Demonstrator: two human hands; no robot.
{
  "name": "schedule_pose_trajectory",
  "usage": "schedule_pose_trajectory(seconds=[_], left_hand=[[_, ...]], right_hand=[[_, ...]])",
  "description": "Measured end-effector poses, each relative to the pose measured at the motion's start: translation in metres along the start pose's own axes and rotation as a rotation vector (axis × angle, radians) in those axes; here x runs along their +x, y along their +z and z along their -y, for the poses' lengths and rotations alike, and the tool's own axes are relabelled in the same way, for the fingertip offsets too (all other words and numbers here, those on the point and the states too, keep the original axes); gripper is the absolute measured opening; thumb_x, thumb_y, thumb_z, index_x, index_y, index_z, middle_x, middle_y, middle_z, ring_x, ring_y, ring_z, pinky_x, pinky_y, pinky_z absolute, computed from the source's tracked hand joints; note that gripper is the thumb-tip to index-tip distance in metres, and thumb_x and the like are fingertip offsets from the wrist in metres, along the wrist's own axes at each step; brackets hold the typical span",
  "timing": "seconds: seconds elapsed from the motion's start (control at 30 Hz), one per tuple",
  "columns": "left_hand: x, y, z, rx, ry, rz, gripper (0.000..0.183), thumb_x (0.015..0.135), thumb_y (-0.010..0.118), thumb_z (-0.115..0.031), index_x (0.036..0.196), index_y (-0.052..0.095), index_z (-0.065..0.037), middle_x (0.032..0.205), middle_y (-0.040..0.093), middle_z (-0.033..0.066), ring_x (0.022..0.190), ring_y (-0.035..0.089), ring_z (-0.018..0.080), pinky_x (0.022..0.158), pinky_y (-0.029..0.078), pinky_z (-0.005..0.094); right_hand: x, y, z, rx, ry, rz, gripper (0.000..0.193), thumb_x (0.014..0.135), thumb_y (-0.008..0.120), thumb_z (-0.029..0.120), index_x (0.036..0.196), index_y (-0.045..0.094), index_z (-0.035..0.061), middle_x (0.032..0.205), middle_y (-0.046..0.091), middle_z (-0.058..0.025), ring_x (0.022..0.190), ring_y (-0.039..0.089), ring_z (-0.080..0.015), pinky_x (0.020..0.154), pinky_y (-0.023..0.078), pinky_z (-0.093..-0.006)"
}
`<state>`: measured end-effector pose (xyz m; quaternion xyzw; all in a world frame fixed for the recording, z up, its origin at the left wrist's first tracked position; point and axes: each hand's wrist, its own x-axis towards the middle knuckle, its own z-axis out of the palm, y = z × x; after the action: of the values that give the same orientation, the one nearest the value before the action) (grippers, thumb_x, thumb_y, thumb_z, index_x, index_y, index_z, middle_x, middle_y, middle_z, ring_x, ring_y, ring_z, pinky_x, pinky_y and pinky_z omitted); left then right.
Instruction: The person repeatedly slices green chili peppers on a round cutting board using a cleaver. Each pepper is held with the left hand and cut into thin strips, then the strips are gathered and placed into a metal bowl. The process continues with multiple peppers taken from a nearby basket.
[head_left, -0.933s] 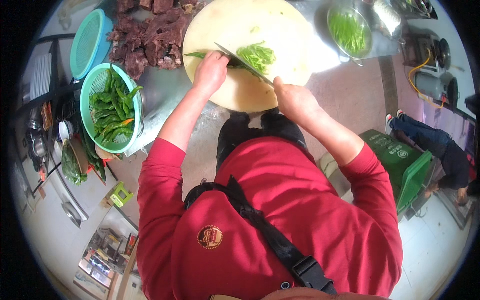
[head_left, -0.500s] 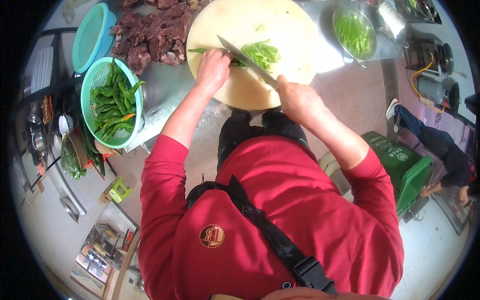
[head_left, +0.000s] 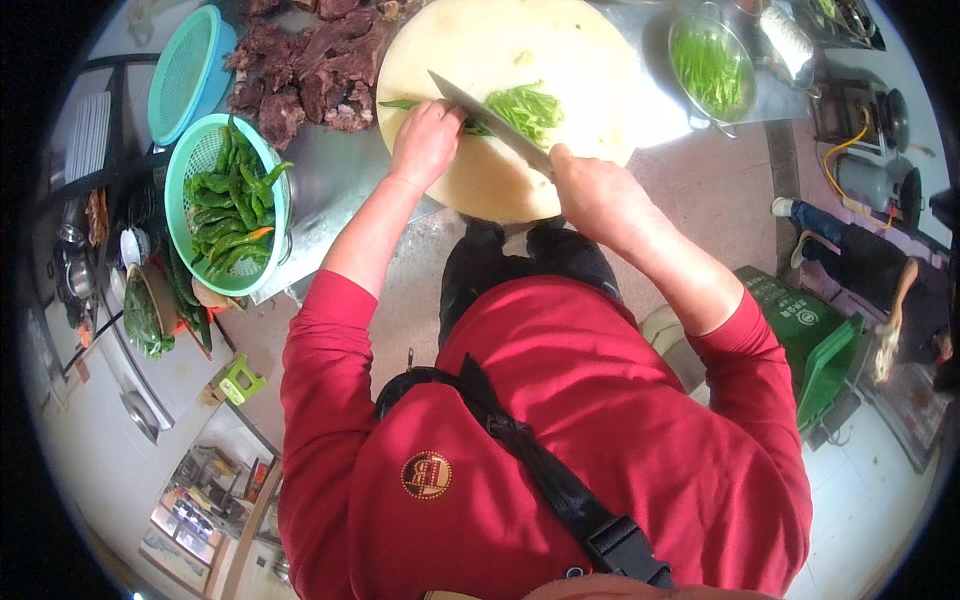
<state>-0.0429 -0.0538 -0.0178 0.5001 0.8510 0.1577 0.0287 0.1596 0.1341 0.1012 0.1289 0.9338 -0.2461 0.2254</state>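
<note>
My left hand (head_left: 426,145) is closed over a green chili pepper (head_left: 399,104) on the round cutting board (head_left: 580,50); the pepper's tip sticks out to the left of my fingers. In my right hand (head_left: 595,192) is a kitchen knife (head_left: 497,124), its blade slanting up to the left, right beside the left fingertips. Against the blade's far side lies a heap of sliced green pepper (head_left: 527,112). The blade and my fingers hide most of the held pepper.
Whole green peppers fill a turquoise basket (head_left: 176,215) at the left. Behind it stand another blue basket (head_left: 188,75) and chunks of dark meat (head_left: 325,60). A metal strainer (head_left: 752,98) of pepper strips is at the right. A green bin (head_left: 790,310) and another person (head_left: 860,260) are farther right.
The knife and my left hand have barely shifted, and less of the pepper shows beside the blade. At the right, the other person's legs and arm have moved.
</note>
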Motion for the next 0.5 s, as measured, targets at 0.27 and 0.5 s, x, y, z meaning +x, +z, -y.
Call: schedule_pose_trajectory(seconds=[0.27,0.5], left_hand=[[0.009,-0.04,0.015,-0.054,-0.046,0.136,0.032,0.089,0.069,-0.01,0.121,0.072,-0.005,0.124,0.068,0.0147,0.121,0.062,0.0358,0.106,0.051,0.0441],[0.004,-0.009,-0.016,-0.153,-0.137,0.094,0.025,0.09,0.068,-0.006,0.114,0.074,-0.007,0.118,0.069,0.0133,0.116,0.063,0.0345,0.102,0.052,0.0426]], right_hand=[[0.02,0.011,-0.023,0.04,0.063,0.016,0.023,0.105,0.054,0.023,0.113,0.058,0.0011,0.093,0.074,-0.0258,0.093,0.072,-0.0455,0.083,0.057,-0.0545],[-0.003,-0.004,-0.053,-0.052,0.058,-0.092,0.022,0.105,0.055,0.026,0.111,0.058,0.0045,0.089,0.072,-0.025,0.086,0.07,-0.0475,0.076,0.055,-0.057]])
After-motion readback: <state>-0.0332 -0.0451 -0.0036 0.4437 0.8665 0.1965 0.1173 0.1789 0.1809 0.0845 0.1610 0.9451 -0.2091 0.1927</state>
